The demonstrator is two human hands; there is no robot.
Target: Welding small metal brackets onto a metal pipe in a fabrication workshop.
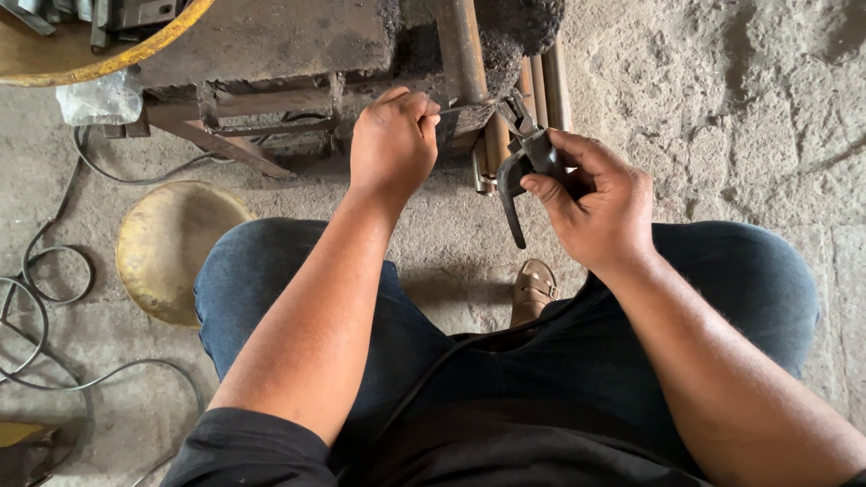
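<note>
Black metal holder gripped in right hand, jaws parted.

jeans: dark blue | tongs: black | dish: dull yellow | cable: black | floor: grey, mottled | sandal: tan

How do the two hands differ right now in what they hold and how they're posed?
The left hand is curled into a fist, pinching a thin metal piece against the rusty frame; the right hand wraps around the handles of dark pliers. The left hand shows its back, knuckles up; the right hand is turned sideways, thumb lying along the tool. The left hand sits higher in view, the right lower. Both are bare and shut on something.
</note>
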